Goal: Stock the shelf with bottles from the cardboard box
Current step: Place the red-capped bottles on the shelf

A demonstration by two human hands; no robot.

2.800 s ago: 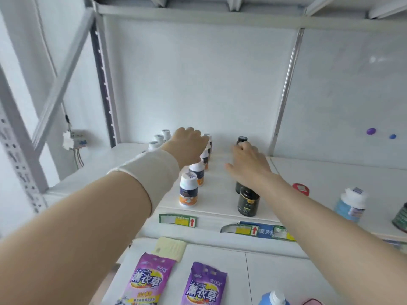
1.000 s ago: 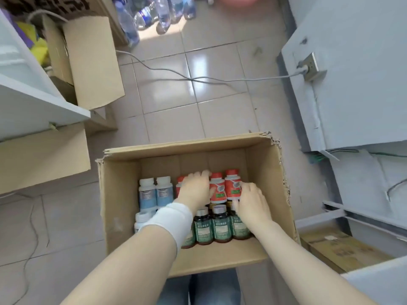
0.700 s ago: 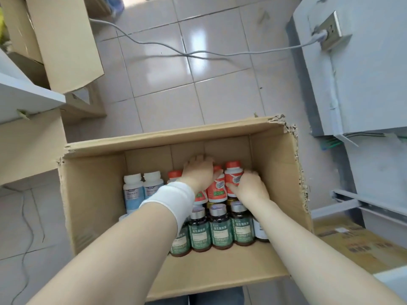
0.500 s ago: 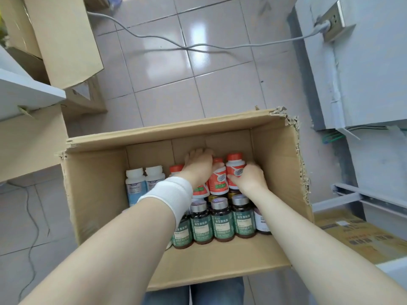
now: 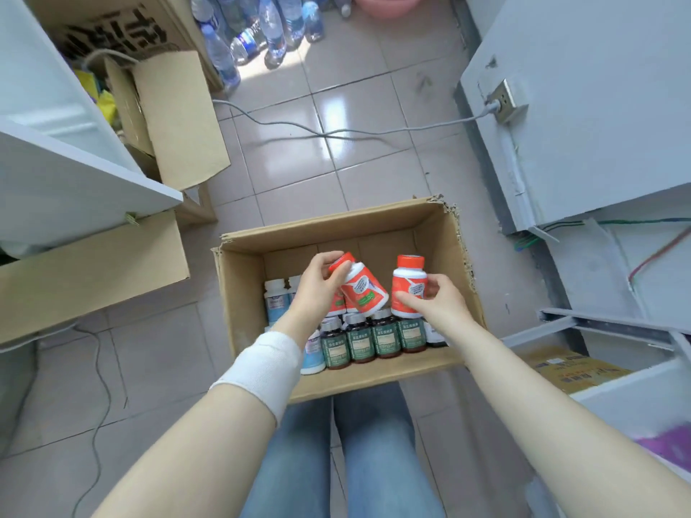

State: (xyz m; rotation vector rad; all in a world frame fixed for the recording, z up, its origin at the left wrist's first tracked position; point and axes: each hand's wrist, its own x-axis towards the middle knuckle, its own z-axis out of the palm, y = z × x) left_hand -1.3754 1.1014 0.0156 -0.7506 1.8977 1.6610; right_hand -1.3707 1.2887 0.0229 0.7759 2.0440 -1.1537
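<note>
An open cardboard box (image 5: 445,256) stands on the tiled floor in front of my legs. My left hand (image 5: 314,289) grips a tilted red-and-white bottle (image 5: 364,287) by its red cap, lifted above the box. My right hand (image 5: 435,302) holds a second red-and-white bottle (image 5: 408,284) upright beside it. In the box stand several dark bottles with green labels (image 5: 361,342) along the near side. White bottles with blue labels (image 5: 276,299) stand on the left. The shelf is out of view.
Other cardboard boxes (image 5: 175,117) stand at the left under a white shelf edge (image 5: 74,173). A grey cable (image 5: 299,125) runs across the floor to a wall socket (image 5: 508,100). Water bottles (image 5: 261,28) cluster at the top. A white unit (image 5: 598,106) is on the right.
Both hands have come up out of the box, each with a red-and-white bottle that stood in the far row before. The view has tilted up and back from the box.
</note>
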